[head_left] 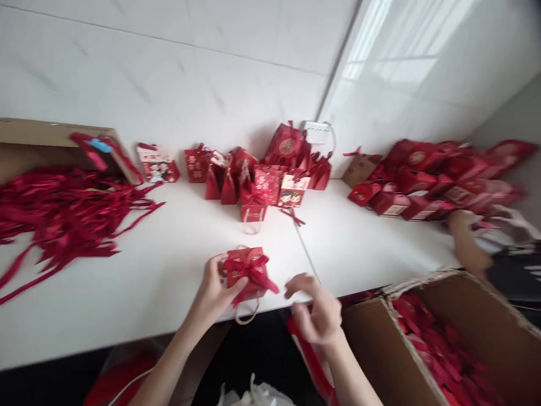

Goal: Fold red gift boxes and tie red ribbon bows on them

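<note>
A small red gift box (pixel 235 276) with a red ribbon bow (pixel 256 269) across its front sits at the near edge of the white table. My left hand (pixel 217 285) grips the box by its left side, with the thumb on the front near the bow. A pale rope handle (pixel 247 313) hangs below the box over the table edge. My right hand (pixel 315 307) is in the air to the right of the box, apart from it. Its fingers are curled but spread from the thumb, with nothing visible between them, and it is slightly blurred.
Several red gift boxes (pixel 253 211) stand by the wall. A heap of red ribbons (pixel 63 214) lies left, before a cardboard box (pixel 51 132). More red boxes (pixel 418 180) are piled right, near another person's hands (pixel 465 231). An open carton (pixel 376 327) holds red pieces.
</note>
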Demonstrator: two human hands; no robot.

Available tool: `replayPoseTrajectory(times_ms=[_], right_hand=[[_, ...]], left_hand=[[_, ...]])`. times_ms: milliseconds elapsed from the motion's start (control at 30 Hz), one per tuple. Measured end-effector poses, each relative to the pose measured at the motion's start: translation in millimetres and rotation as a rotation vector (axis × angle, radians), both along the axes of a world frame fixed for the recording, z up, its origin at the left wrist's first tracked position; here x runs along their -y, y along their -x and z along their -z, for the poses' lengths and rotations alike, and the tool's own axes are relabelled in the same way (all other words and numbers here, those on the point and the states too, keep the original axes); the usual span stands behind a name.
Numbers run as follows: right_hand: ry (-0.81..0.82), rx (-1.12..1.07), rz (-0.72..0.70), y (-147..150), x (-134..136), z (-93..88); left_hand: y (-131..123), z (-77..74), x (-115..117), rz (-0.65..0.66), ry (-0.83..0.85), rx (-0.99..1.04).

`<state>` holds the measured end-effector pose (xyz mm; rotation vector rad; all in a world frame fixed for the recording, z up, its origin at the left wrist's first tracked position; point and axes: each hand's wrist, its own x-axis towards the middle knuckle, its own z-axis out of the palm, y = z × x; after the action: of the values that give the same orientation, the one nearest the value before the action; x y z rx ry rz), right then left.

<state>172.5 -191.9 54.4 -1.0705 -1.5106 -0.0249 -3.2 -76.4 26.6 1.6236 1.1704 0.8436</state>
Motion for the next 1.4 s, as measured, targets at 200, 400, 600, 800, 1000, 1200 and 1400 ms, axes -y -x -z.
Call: replayPoseTrajectory(times_ms=[200,400,600,800,1000,1200,1400], right_hand=[[-0.222,-1.159,0.499,-146,67,-61.9],[-0.022,-0.858,0.266,-130,97,-61.6],[0.674,-0.18,-0.02,-58,25,10.9],[0.778,-0.134,-0.198,-46,-12,43.2],[0.704,-0.199,-0.252,-45,-19,51.3],[0.596,-0.337,-0.098,-44,5,44.4],[0.431,-0.266,0.239,-52,75,24.5]], left_hand=[[-17,6.8,-12,0.107,0.112,-0.049],[-37,12.4,-7,0.298,0.166,-0.073],[-31,-12.7,3,0.376,0.139,-0.135],[-17,-9.5,12,0.34,0.108,-0.138],[-16,-6.6,20,0.335,0.17,0.0],[-29,-9.7,21,0.465,0.166,0.127],[-61,-26.9,28,0.776,0.089,0.109]])
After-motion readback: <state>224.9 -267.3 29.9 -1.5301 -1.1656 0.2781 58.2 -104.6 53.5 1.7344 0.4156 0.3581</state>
